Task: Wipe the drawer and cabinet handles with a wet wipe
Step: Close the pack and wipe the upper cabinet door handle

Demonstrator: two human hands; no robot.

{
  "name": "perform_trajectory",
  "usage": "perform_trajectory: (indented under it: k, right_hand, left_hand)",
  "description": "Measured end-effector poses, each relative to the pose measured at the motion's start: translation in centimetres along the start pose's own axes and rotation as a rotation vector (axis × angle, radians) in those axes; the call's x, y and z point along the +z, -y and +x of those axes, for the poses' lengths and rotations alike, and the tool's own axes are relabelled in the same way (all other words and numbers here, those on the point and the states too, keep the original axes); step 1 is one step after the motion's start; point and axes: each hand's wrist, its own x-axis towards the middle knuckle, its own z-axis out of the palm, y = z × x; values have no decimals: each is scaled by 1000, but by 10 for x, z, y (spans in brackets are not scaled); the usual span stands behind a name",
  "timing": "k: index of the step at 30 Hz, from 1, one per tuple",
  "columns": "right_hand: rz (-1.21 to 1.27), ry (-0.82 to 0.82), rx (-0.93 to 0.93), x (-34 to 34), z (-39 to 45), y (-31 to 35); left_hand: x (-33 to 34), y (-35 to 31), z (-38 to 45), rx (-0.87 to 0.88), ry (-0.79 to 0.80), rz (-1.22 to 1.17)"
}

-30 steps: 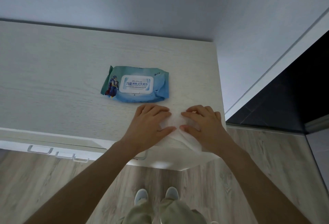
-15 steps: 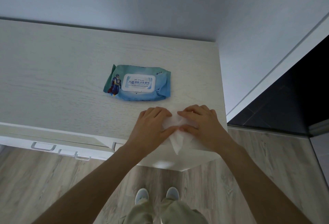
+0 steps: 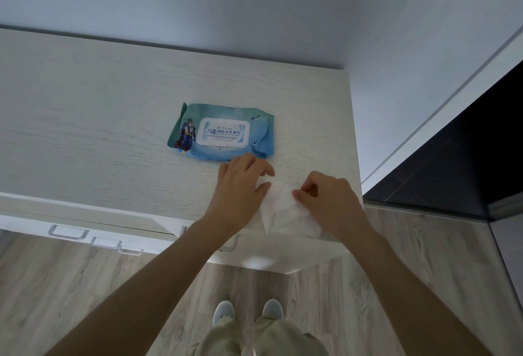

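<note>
A white wet wipe (image 3: 283, 208) lies crumpled at the front right edge of the pale wood-grain counter (image 3: 85, 129), just right of the frame's centre, with its lower part draping over the counter's front lip. Both hands are on it: the left hand (image 3: 240, 188) lies mostly flat on the wipe's left side, fingers spread and thumb pressed to the sheet, while the right hand (image 3: 328, 200) pinches the wipe's right edge between curled fingers and thumb. Directly above the left hand, touching its fingertips in the picture, lies a teal pack of wipes (image 3: 223, 132) with its white flap lid closed and a caped figure printed on its left end. Below the counter's front edge, in the lower left of the frame, three clear drawer handles (image 3: 68, 232) stand in a row, and a fourth handle (image 3: 230, 245) shows partly under the left wrist. A wood-look floor (image 3: 56, 285) fills the bottom of the frame, with the person's pale shoes (image 3: 223, 311) at bottom centre.
</note>
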Motion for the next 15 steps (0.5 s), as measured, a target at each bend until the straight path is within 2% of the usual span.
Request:
perform_trajectory:
  k: [4,7,10,13,15]
  right_hand:
    - [-134,-75,-15,7,-2,-2]
    - [8,-135,-147,-3,3,-6]
    - [85,51,-285,-6,5,-7]
    - [46,169,-283,-1,5,-10]
    - [-19,176,-285,4,5,-13]
  left_hand:
    - [0,-7,-14,131,26,79]
    - [2,1,-21,231,67,115]
    - [3,10,-23,247,179,19]
    - [2,10,-23,120,189,-127]
    - [3,10,-23,116,153,-17]
